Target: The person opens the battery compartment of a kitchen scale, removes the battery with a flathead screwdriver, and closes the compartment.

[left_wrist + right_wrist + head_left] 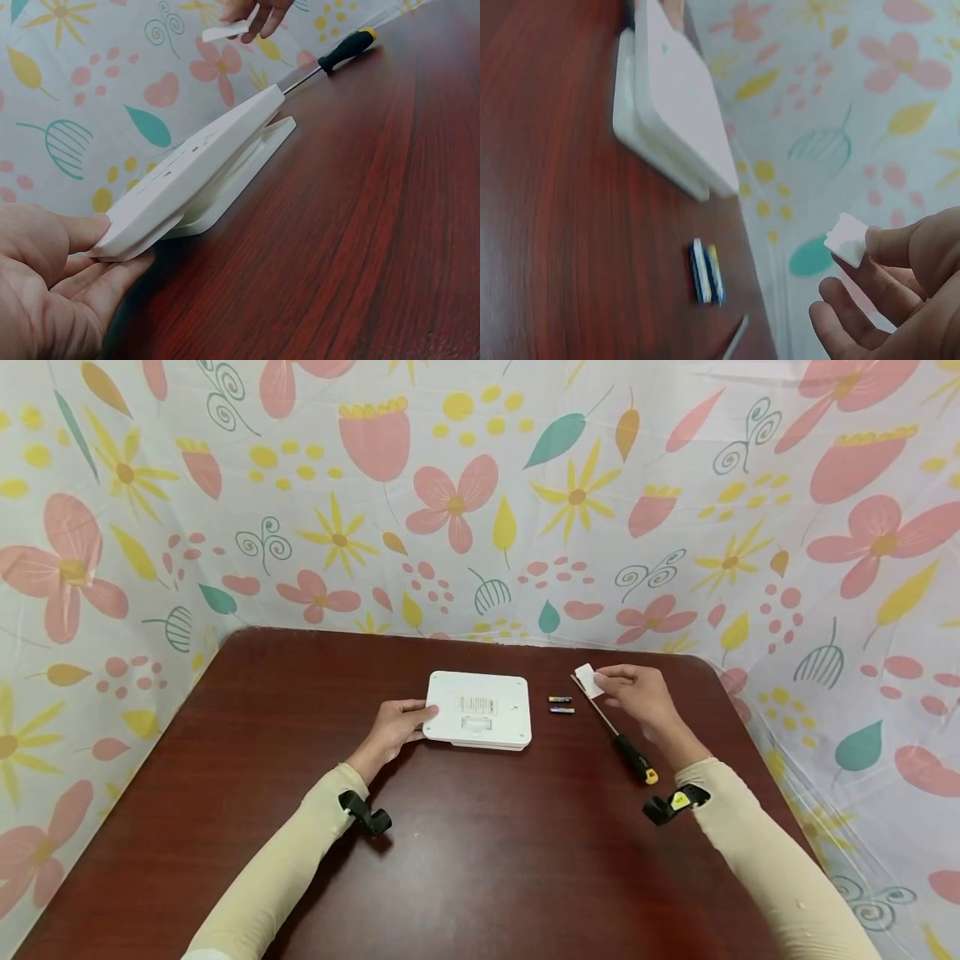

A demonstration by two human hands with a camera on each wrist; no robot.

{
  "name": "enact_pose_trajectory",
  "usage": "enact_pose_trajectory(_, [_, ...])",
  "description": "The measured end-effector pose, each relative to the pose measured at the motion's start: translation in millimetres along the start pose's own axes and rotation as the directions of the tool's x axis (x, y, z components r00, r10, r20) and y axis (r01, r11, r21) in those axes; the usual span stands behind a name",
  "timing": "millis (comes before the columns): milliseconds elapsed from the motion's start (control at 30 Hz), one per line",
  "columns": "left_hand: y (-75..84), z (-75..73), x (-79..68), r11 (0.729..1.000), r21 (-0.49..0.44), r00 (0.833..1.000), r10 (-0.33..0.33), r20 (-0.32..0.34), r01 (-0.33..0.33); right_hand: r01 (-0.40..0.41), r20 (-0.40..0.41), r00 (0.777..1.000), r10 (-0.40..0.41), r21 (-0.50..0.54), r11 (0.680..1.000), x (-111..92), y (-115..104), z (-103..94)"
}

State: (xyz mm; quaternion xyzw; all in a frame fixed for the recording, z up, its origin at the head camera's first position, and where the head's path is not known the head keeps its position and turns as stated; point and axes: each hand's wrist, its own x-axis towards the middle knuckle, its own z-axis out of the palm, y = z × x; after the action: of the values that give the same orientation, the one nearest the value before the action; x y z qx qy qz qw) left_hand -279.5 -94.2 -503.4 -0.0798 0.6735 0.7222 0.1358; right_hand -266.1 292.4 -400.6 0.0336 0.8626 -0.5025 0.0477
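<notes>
A white kitchen scale [495,687] lies underside up on the table, showing a printed label and an uncovered battery compartment [476,723]. My left hand [395,727] grips its left edge, thumb on top and fingers beneath, as the left wrist view shows [60,281]. Between thumb and fingers, my right hand [637,695] pinches a small white battery cover [847,240], raised above the table to the right of the scale. Two small batteries [561,704] lie side by side between the scale and the right hand.
A screwdriver [633,758] with a black and yellow handle lies slantwise under the right hand, its shaft pointing to the back. The dark red-brown table [450,852] ends at a floral curtain [450,568] behind and at both sides.
</notes>
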Motion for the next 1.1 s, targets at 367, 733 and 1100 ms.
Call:
enact_pose_trajectory(367, [-2.6,-1.4,1.2,1.000,-0.006,1.000,0.005,-0.004,-0.005,0.175,0.030,0.984,-0.174,-0.032,0.984,-12,-32,46.6])
enact_pose_trajectory(733, [-3.1,2.0,1.2,1.000,-0.012,1.000,-0.005,0.012,0.005,0.396,0.038,0.915,-0.401,-0.270,0.878,-20,-41,95.1])
enact_pose_trajectory(1100, [-2.2,-1.1,1.7,1.000,-0.008,1.000,-0.003,0.006,0.003,0.571,0.090,0.772,-0.629,-0.532,0.625,-16,-33,141.0])
